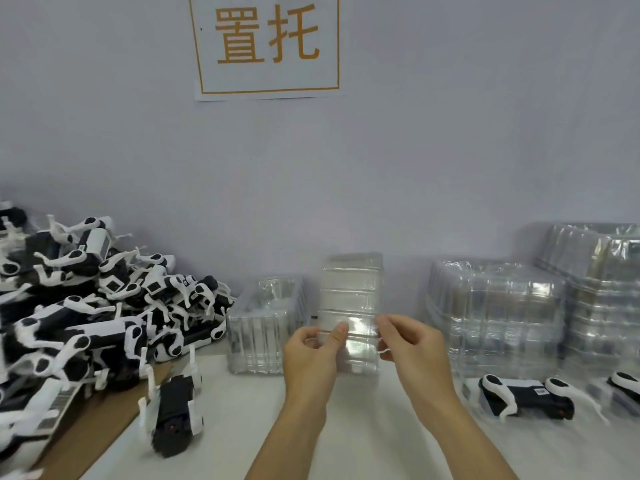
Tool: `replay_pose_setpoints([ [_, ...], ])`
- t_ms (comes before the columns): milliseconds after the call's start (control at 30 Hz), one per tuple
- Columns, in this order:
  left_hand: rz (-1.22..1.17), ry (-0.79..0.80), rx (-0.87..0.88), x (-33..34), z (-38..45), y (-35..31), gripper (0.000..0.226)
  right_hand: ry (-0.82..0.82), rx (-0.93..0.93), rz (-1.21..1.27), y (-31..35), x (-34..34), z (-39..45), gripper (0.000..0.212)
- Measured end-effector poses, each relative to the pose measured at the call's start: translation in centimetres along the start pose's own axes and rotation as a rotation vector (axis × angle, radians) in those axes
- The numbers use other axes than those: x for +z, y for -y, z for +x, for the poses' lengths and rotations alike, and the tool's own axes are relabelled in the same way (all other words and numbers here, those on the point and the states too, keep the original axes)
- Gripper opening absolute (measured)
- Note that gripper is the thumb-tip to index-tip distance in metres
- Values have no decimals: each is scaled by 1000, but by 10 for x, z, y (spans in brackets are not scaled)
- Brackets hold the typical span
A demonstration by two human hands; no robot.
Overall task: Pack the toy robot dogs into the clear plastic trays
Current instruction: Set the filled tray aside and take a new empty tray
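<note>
— So what fills the frame, biggest first?

— Mostly the flat pale grey wall [450, 150], with a white paper sign [268, 46] bearing 2 orange characters in an orange border; its top is cut off. Below lies the smooth white table [363, 427].

— And the toys?

— At left, a tangled heap of glossy black-and-white plastic toy robot dogs [79, 306], lying partly on a brown cardboard sheet [100, 427]. Too interlocked to count, and the heap runs off the left edge. 1 loose dog [176, 410] lies on its back just beside the cardboard, white legs up.

— The trays?

— At right, 2 tall stacks of ribbed clear plastic trays [495, 306], shiny and nested; the farther one is cut by the right edge. A shorter clear tray stack [263, 323] stands left of centre. I cannot count individual trays.

— Anything packed?

— 1 dog in a clear tray [526, 400] lies in front of the right stacks; a second [627, 389] is cropped at the edge.

— The hands?

— Both hold 1 single clear tray [349, 306] upright above the table. The left hand [311, 355] pinches its lower left edge, thumb in front; the right hand [412, 344] pinches the lower right edge. The transparent plastic makes its outline hard to follow.
</note>
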State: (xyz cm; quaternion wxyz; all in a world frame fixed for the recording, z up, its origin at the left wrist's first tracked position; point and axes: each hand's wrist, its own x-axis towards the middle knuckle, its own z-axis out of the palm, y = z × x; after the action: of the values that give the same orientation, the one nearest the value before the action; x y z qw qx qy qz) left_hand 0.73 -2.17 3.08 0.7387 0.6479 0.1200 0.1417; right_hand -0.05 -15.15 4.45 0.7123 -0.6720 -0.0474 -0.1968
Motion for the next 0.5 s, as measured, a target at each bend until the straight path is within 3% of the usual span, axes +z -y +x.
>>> replay_pose_setpoints([
  [200, 133, 123, 23, -1, -3, -3, 53, 3, 103, 137, -5, 2, 0, 16],
  [367, 198, 199, 49, 2, -8, -2, 69, 117, 320, 357, -9, -1, 0, 20],
  [500, 175, 206, 70, 1, -7, -1, 68, 203, 359, 375, -8, -4, -1, 28],
])
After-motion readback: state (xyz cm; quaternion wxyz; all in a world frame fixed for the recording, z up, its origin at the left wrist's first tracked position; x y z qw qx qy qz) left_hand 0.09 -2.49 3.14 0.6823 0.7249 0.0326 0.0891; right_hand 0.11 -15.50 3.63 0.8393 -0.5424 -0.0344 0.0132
